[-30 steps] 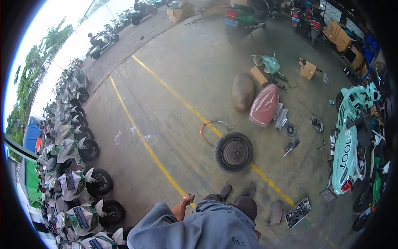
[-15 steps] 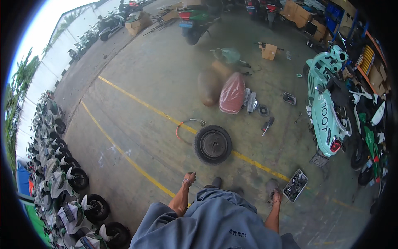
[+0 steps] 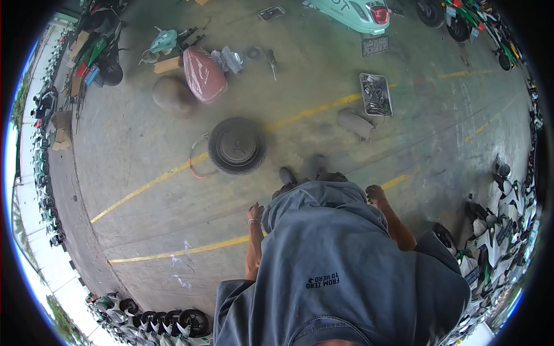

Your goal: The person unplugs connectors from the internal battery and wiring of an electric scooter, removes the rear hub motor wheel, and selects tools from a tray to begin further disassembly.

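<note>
Concrete floor [image 3: 144, 144] with yellow painted lines [image 3: 190, 249], now turned in the view: lines running nearly level instead of slanting down to the right as half a second ago. Pale green scooter [image 3: 352, 10] shifted from the right edge to the top edge, only its tail with the red lamp showing. Grey shirt [image 3: 340, 259] larger in frame than before, filling the lower middle.

Black tyre [image 3: 237, 145] flat on the floor, just ahead of the dark shoes [image 3: 287, 175], nearer to the body than in the earlier picture, well apart from either hand. Thin red and grey hoop [image 3: 195, 163] against its left side, touching or just beside; cannot tell which. Red wrapped seat [image 3: 203, 75] and round brown cushion [image 3: 172, 96] beyond the tyre to the upper left, near each other. Grey seat pad [image 3: 355, 124] to the right of the tyre, with a metal tray of tools [image 3: 375, 94] just behind it, formerly off to the lower right.

Left hand [image 3: 254, 212] hanging beside the hip, bracelet at the wrist, fingers loosely curled and empty, lower than half a second ago. Right hand [image 3: 375, 193] also at the side, fingers curled inward, holding nothing visible.
</note>
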